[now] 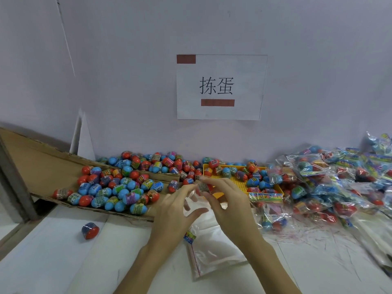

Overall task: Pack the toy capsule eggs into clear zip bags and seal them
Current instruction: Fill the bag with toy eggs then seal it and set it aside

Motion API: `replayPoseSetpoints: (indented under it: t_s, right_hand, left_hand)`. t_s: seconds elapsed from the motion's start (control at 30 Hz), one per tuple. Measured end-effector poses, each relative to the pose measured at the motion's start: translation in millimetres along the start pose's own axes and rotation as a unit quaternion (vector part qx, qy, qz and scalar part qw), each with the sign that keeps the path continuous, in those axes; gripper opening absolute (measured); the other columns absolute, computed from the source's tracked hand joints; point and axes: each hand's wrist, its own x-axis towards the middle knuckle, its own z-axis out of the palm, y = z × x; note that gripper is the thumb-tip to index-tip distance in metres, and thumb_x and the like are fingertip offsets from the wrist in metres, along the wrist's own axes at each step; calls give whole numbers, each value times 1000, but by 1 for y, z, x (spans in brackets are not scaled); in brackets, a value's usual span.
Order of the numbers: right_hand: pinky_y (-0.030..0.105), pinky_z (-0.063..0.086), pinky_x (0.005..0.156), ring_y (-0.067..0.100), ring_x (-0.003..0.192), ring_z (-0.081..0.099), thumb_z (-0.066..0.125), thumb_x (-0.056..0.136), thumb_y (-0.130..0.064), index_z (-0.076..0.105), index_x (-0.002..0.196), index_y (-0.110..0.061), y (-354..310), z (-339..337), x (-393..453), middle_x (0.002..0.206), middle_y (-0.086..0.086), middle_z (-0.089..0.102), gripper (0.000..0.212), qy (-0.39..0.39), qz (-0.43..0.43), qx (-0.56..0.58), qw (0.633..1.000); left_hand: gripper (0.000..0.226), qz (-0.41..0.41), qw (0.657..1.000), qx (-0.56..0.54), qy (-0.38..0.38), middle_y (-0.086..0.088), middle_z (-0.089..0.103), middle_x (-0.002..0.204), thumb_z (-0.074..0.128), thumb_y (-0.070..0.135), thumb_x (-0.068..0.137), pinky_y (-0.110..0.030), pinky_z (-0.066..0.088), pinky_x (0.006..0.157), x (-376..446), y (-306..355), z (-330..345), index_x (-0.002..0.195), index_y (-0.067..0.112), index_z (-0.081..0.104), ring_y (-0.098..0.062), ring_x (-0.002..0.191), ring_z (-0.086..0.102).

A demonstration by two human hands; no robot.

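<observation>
Right hand (224, 200) pinching egg (203, 187), left hand (176, 206) gripping bag (203, 240), contact blurred

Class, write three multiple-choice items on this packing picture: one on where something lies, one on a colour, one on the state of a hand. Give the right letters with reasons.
1. Where does the lone egg lie?
A. on the white table, left of the hands
B. inside the yellow tray
C. on top of the filled bags

2. What colour is the tray behind the hands?
A. green
B. yellow
C. black

3. What is the right hand doing?
A. lying flat on the table
B. pinching an egg over the clear bag
C. pressing on the wall sign

Answers:
1. A, it sits alone on bare table, apart from the cardboard box.
2. B, its rim and gridded floor are yellow.
3. B, its fingertips hold a held egg above the clear bag, which the left hand grips.
</observation>
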Motion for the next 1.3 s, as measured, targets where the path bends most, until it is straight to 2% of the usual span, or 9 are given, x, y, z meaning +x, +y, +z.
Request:
replayPoseSetpoints:
  t_s: [0.37,0.47,0.57,0.73,0.87,1.0,1.1,1.23,1.3]
  right_hand:
    - [8,50,71,2,83,64,69,96,-11,70,120,-23,1,0,-1,110,-12,60,27,37,58,-10,998]
    - [11,50,67,-1,87,64,76,91,-16,65,116,-34,-1,0,-1,101,-23,64,33,-24,74,23,997]
    - [11,47,65,2,85,65,81,86,-19,68,101,-31,0,0,-2,93,-23,69,23,-53,72,22,996]
    - [18,53,71,3,88,71,80,85,-15,79,95,-26,1,-4,-2,89,-21,74,14,-77,61,73,992]
    - [26,58,82,4,96,69,66,98,-19,82,100,-22,1,-5,-2,97,-17,75,16,-159,47,78,983]
    - [21,53,84,4,102,68,40,108,-40,77,109,-31,-3,-4,-2,103,-21,74,38,-202,75,109,971]
    - [12,44,81,3,103,65,44,101,-55,69,114,-36,-7,3,-7,105,-21,72,34,-208,51,96,972]
    - [26,32,96,3,108,55,44,95,-64,63,99,-46,-3,8,-10,108,-26,63,27,-227,60,46,971]
    - [19,21,97,1,114,50,43,97,-60,67,97,-44,-1,7,-10,108,-32,61,29,-219,57,52,973]
  left_hand:
    - [58,-9,1000,-16,-13,18,68,103,80,50,79,-34,57,79,1,-2,-2,131,32,61,-3,85,60]
    - [59,8,1000,0,-23,22,65,105,77,53,79,-32,56,78,1,2,-5,132,31,63,-4,87,59]
    - [52,30,999,17,-21,31,54,96,84,41,81,-16,44,75,-1,3,-7,129,34,65,-5,88,56]
    - [44,85,995,38,-20,10,69,99,88,21,80,-10,38,75,0,2,-5,121,22,72,-3,86,54]
    - [37,85,996,18,-28,10,72,98,83,18,85,-7,42,71,0,0,-6,119,24,72,-2,83,60]
    - [45,90,995,40,-27,14,71,83,92,22,76,-1,34,61,0,3,-6,116,27,71,2,66,53]
    - [53,107,993,50,-19,16,69,86,90,22,77,4,32,56,1,3,-8,123,30,66,4,70,50]
    - [61,149,986,76,2,14,67,86,91,15,75,5,36,64,2,-2,-7,129,26,66,4,75,45]
    - [55,159,986,55,19,11,68,90,87,24,82,-1,42,66,2,-2,-6,132,24,65,6,77,48]
